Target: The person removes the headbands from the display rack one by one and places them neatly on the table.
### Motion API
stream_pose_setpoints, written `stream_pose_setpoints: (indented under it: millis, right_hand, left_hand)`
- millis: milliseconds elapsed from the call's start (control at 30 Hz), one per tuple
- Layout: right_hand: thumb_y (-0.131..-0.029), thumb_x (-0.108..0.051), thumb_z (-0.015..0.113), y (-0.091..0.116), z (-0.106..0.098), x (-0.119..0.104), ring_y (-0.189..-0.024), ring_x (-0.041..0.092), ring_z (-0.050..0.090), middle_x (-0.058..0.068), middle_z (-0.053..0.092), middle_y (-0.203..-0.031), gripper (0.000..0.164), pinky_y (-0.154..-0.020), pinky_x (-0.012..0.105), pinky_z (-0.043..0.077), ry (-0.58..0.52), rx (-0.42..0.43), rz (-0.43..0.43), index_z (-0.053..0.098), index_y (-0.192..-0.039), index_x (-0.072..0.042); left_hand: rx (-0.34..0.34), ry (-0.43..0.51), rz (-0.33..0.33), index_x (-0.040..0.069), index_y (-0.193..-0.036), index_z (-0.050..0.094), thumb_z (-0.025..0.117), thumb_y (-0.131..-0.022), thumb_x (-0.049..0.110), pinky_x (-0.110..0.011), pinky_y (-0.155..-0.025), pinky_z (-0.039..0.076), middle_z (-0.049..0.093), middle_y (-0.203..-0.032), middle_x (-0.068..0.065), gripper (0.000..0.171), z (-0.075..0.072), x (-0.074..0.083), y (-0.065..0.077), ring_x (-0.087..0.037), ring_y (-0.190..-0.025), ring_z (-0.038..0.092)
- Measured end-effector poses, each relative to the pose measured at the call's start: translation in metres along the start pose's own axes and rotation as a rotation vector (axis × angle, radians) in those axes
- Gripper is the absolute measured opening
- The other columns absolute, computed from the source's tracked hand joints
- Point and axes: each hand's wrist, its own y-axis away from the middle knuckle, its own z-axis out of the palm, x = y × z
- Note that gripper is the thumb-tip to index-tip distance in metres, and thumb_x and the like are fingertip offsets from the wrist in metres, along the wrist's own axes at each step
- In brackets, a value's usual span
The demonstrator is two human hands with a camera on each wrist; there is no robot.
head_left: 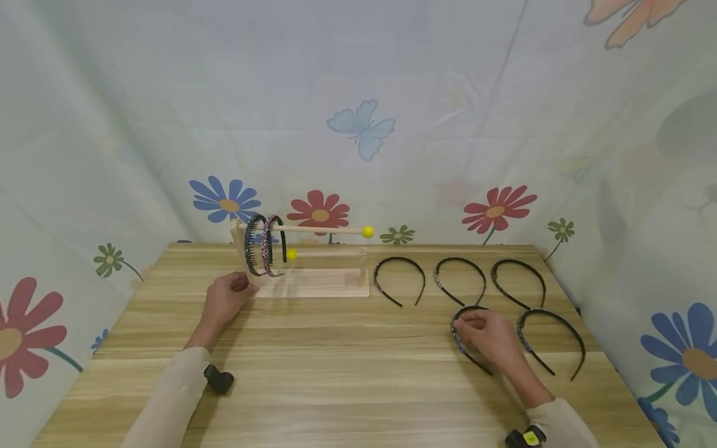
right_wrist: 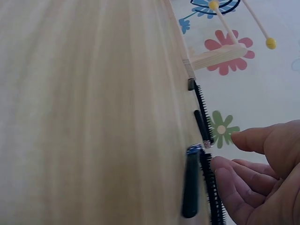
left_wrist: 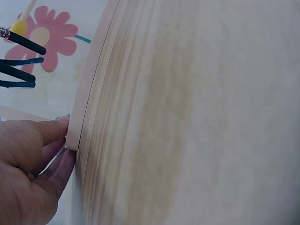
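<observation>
At the table's left, my left hand [head_left: 228, 295] pinches the near left corner of a wooden rack's base [head_left: 313, 285], thumb above and fingers at its edge in the left wrist view. Two toothed headbands hang on the rack's upper rod: a dark one [head_left: 247, 247] and a pink-purple beaded one [head_left: 264, 249]. My right hand [head_left: 493, 336] is over a black headband with blue-purple beads [head_left: 460, 348] lying on the table. Its thumb and fingers are spread apart beside that headband in the right wrist view, with nothing between them.
Behind and right of my right hand lie several more headbands, among them a black one [head_left: 424, 280] nearest the rack and a beaded one [head_left: 582, 348] at the right. Yellow balls cap the upper rod [head_left: 368, 231] and the lower rod [head_left: 292, 254]. Flowered cloth surrounds the table [head_left: 336, 386].
</observation>
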Motion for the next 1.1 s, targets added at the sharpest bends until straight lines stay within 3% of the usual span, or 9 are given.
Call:
stream_pose_setpoints:
  millis: [200,400,533,733,900,1100]
  right_hand:
    - [-0.098,-0.036,0.071,-0.004,-0.009,-0.016,-0.104,0.03,0.072,0.014,0.075,-0.113,0.044,-0.081,0.042,0.06,-0.028,0.024,-0.083,0.07,-0.125,-0.001]
    - [-0.097,-0.043,0.071,-0.008,-0.015,-0.038,-0.098,0.025,0.072,0.009,0.076,-0.11,0.047,-0.074,0.034,0.059,-0.052,0.057,-0.159,0.07,-0.128,-0.008]
    - [-0.095,-0.042,0.073,-0.012,-0.015,-0.055,-0.096,0.024,0.072,0.006,0.077,-0.108,0.044,-0.074,0.036,0.06,-0.046,0.094,-0.229,0.072,-0.127,-0.012]
    - [-0.093,-0.034,0.077,-0.022,-0.009,-0.082,-0.094,0.019,0.072,0.005,0.076,-0.113,0.039,-0.079,0.036,0.061,-0.071,0.119,-0.381,0.073,-0.126,-0.013]
    - [-0.091,-0.026,0.08,-0.03,0.0,-0.105,-0.089,0.016,0.071,0.004,0.077,-0.109,0.035,-0.075,0.03,0.06,-0.108,0.134,-0.497,0.075,-0.122,-0.012]
    - [-0.09,-0.023,0.081,-0.042,0.012,-0.13,-0.088,0.015,0.071,0.005,0.077,-0.111,0.036,-0.073,0.032,0.061,-0.127,0.13,-0.628,0.075,-0.124,-0.012]
  left_hand:
    - [0.002,-0.001,0.001,-0.006,-0.135,0.061,0.068,-0.099,0.022,-0.055,-0.096,0.055,0.067,-0.127,-0.027,0.046,0.0,-0.001,0.0,-0.042,-0.115,0.067]
    - [0.001,0.006,0.007,-0.006,-0.135,0.06,0.068,-0.1,0.021,-0.055,-0.097,0.055,0.067,-0.127,-0.027,0.045,-0.001,-0.002,-0.001,-0.042,-0.115,0.067]
    - [0.001,0.005,0.012,-0.007,-0.135,0.06,0.068,-0.1,0.021,-0.055,-0.096,0.055,0.067,-0.126,-0.028,0.045,-0.001,-0.001,0.0,-0.042,-0.115,0.067]
    - [0.0,0.008,0.004,-0.006,-0.135,0.06,0.068,-0.1,0.02,-0.055,-0.097,0.055,0.067,-0.127,-0.027,0.045,-0.001,0.0,0.0,-0.042,-0.116,0.067]
    - [-0.001,0.003,0.003,-0.006,-0.135,0.06,0.068,-0.1,0.021,-0.055,-0.098,0.054,0.067,-0.127,-0.027,0.045,0.0,0.0,0.0,-0.042,-0.116,0.067]
    - [0.005,0.004,-0.003,-0.005,-0.134,0.061,0.068,-0.099,0.021,-0.055,-0.098,0.054,0.068,-0.126,-0.026,0.044,0.0,0.0,-0.001,-0.041,-0.115,0.067]
